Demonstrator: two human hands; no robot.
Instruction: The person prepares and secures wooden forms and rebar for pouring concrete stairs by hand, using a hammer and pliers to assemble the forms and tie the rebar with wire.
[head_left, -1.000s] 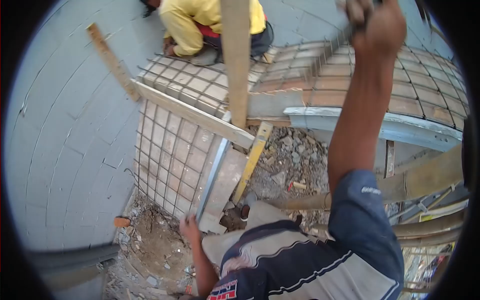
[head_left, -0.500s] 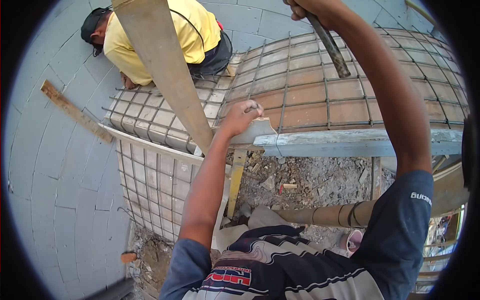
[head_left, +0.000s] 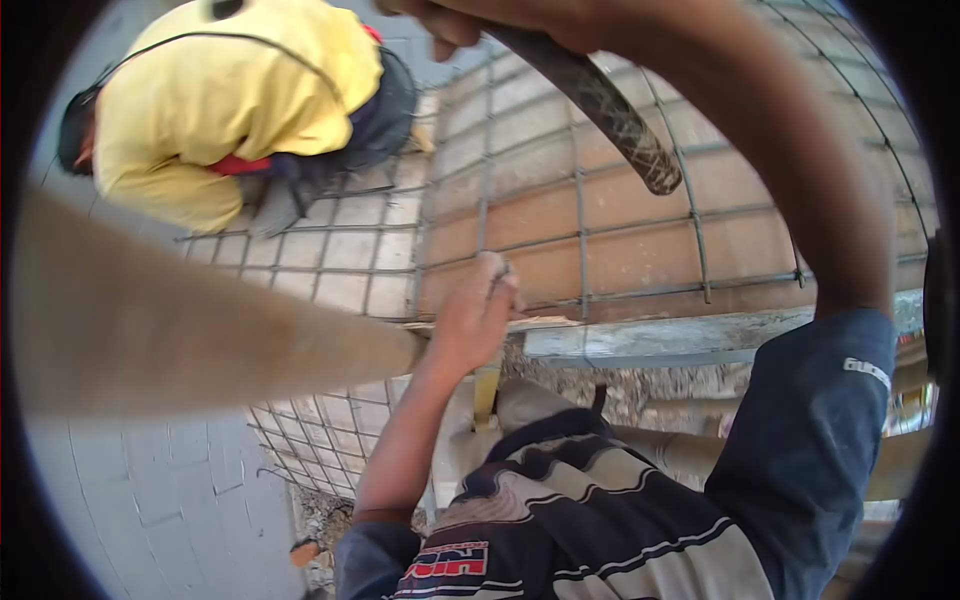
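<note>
My left hand (head_left: 478, 308) is closed at the edge of the formwork, above a thin splintered board (head_left: 545, 323); whether it grips the board or something small is hidden. Raised at the top of the view, my right hand (head_left: 465, 28) is wrapped round the dark, textured handle of a tool (head_left: 620, 120), its rounded end hanging down over the rebar grid (head_left: 582, 230). The tool's other end is out of view. Below the grid's front edge runs a pale, worn timber beam (head_left: 650, 342).
A co-worker in a yellow shirt (head_left: 240, 90) crouches at upper left on the grid. A blurred wooden post (head_left: 200, 320) crosses the left side. Grey block wall (head_left: 150, 490) lies at lower left, rubble and a round pole (head_left: 670, 448) beneath the beam.
My view has shifted closer to the formwork, and the post now slants across the left. The handle appears larger and lower. The co-worker is bent further over, with the face turned down.
</note>
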